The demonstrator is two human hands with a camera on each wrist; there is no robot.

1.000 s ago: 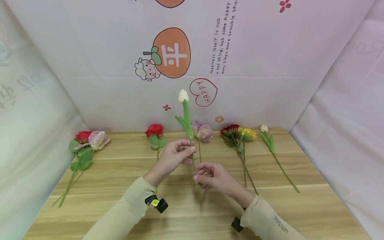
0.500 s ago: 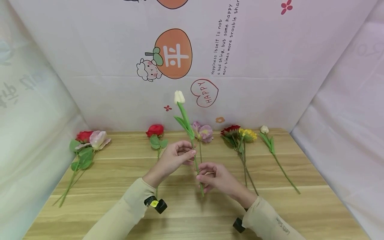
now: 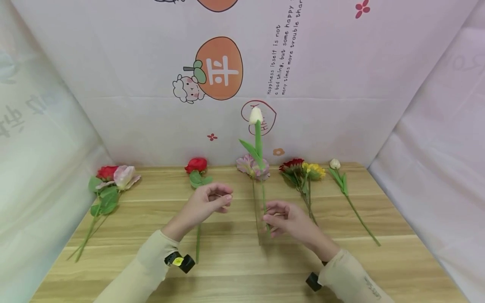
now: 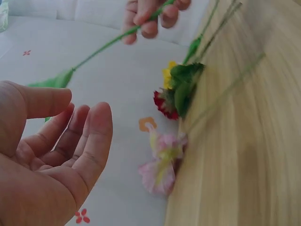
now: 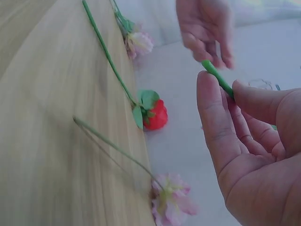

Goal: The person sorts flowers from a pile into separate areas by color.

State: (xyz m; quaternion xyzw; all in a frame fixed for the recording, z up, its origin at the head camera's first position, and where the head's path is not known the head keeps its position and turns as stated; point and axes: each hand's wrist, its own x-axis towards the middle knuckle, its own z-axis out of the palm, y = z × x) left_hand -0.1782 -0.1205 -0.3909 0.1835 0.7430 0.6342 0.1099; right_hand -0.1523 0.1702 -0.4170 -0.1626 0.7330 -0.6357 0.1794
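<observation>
A white tulip point(image 3: 258, 139) on a green stem stands nearly upright above the table, its head in front of the printed heart. Low on its stem, the thumb and fingers of my right hand point(image 3: 293, 221) pinch it; the right wrist view shows the cut end of the stem point(image 5: 217, 79) between them. My left hand point(image 3: 201, 206) hovers to the left, apart from the stem, fingers loosely bent with nothing between them. Behind the tulip a pink-purple flower point(image 3: 246, 165) lies on the table, partly covered by the tulip's leaves.
On the wooden table point(image 3: 227, 277), a red rose point(image 3: 196, 165) lies left of centre. At the far left lie another red rose point(image 3: 106, 172) and a pale pink flower point(image 3: 124, 176). Rightward are a dark red flower point(image 3: 291, 165), a yellow one point(image 3: 313, 171) and a second white tulip point(image 3: 334, 164).
My left hand has let go of the tulip's stem and moved left. My right hand has carried the tulip to the right, and the flower has turned more upright.
</observation>
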